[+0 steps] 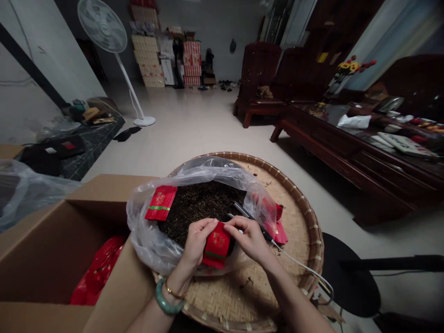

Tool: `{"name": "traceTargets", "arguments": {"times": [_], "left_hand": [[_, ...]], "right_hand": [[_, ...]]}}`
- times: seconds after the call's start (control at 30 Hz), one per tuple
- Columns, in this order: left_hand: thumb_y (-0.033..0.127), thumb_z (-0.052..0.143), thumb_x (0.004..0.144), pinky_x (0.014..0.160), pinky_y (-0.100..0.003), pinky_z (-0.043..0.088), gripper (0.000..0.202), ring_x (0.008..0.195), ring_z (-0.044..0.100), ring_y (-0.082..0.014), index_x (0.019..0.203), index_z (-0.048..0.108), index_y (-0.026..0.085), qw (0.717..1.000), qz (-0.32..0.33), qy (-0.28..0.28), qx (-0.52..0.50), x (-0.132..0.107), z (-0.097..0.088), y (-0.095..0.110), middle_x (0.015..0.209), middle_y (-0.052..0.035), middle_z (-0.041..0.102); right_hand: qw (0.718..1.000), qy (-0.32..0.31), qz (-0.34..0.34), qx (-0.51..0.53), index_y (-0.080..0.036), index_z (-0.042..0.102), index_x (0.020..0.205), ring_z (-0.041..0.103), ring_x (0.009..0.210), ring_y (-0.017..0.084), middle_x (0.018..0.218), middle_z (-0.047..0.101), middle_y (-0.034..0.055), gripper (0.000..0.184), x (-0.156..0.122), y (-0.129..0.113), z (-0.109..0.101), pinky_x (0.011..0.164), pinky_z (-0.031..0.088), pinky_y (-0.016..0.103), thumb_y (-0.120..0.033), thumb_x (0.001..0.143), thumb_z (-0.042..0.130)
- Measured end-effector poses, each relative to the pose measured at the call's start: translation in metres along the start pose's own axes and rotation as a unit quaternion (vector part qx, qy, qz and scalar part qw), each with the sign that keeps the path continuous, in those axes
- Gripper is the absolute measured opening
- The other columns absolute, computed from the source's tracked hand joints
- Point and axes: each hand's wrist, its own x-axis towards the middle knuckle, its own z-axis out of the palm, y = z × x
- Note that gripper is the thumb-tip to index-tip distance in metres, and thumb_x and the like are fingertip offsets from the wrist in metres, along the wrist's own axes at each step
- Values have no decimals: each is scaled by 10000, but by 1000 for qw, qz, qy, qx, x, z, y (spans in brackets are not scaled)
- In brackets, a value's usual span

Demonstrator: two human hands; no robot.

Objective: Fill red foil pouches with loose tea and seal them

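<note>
Red at lower centre: gripping a packet [217,245] with left hand [196,239] and right hand [248,233].
Pinched thumb-to-finger near its top edge.

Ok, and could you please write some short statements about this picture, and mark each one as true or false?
1. The left hand and the right hand both hold one small red packet. True.
2. The green bracelet is on the right wrist. False: the green bracelet is on the left wrist.
3. The dark dried leaves are inside a clear plastic bag on the round tray. True.
4. The cardboard box is closed. False: the cardboard box is open, with red things inside.
5. The white fan stands to the right of the tray. False: the white fan stands farther back, on the left.
</note>
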Motion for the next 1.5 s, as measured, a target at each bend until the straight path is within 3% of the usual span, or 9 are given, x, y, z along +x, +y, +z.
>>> {"name": "traceTargets", "arguments": {"times": [0.2,0.37,0.5,0.6,0.67,0.87,1.3,1.4,1.5], "left_hand": [[453,646,739,558,-224,446,336,562,570,-129,730,681,118,999,-15,-17,-29,-1,-2,-3,637,-25,668],[459,432,877,745,-342,522,436,946,635,-240,1030,684,138,984,102,35,138,3,-15,-4,1057,-131,693],[249,502,859,902,-412,466,236,1023,583,-232,1001,688,212,856,294,155,397,7,-37,-3,1077,-83,681],[199,516,843,946,-424,439,260,1061,566,-248,1064,652,216,767,350,203,497,14,-58,6,1119,-83,656],[193,465,871,1017,-456,370,295,1159,512,-268,1125,616,194,749,352,241,507,22,-74,15,1202,-111,609],[249,418,882,932,-472,409,345,1102,538,-341,1082,631,65,663,227,275,658,45,-119,37,1195,-230,597],[217,429,856,723,-413,481,322,758,675,-325,897,722,90,653,129,271,695,44,-114,50,789,-199,715],[228,422,884,824,-371,483,313,916,667,-278,965,703,116,666,204,286,658,33,-107,52,978,-168,717],[235,494,881,847,-346,502,230,878,683,-219,957,699,163,701,398,234,543,12,-85,40,953,-107,735]], "right_hand": [[996,-43,45,68,-179,613,844,545,639,131,747,624,5,232,-5,8,9,540,423,219,-404,827,561],[991,91,84,49,-186,526,687,457,472,104,542,493,-45,325,-2,29,-12,413,374,205,-487,758,623],[966,221,88,104,-184,553,777,486,459,97,593,528,-41,358,7,10,-19,390,429,203,-509,704,685],[969,52,47,235,-231,543,1115,652,743,163,999,640,60,473,9,-32,1,571,573,282,-519,754,644],[954,-93,10,284,-295,437,1296,631,1024,226,1292,533,112,584,11,-54,15,758,580,363,-520,788,615],[967,-26,57,246,-246,592,1101,625,1067,248,1143,618,102,408,13,-29,17,868,550,422,-546,826,557],[977,-27,85,191,-188,677,928,665,829,192,852,690,57,370,3,6,14,689,589,327,-521,779,621],[982,9,63,176,-197,668,956,656,863,199,902,684,64,351,3,8,16,705,594,338,-504,801,600],[977,75,37,194,-231,595,1137,639,955,214,1108,636,92,410,5,7,21,734,596,356,-481,813,590]]}}
